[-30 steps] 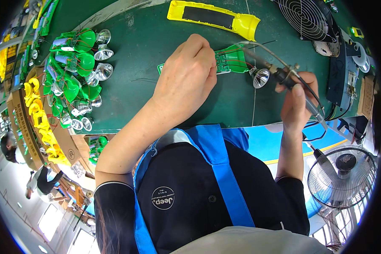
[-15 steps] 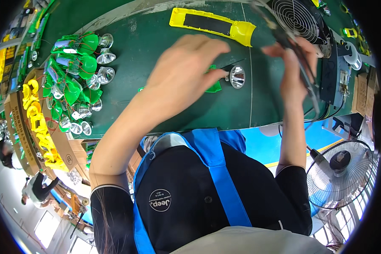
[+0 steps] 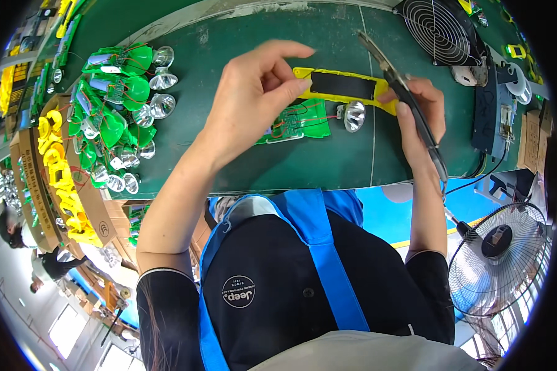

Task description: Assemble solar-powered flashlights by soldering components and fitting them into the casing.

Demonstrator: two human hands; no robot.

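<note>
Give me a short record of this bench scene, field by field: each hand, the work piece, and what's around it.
left hand: pinching the end of the yellow housing
right hand: gripping a slim dark tool, touching the housing's other end
below housing: green part with red wires and a silver reflector
surface: green bench
left side: pile of green reflector assemblies
far right: fan grille

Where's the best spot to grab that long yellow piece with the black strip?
Probably by its left end, from the left. The yellow piece lies flat and long, the left hand already pinches that end, and the right hand, holding a tool, crowds the other.
</note>
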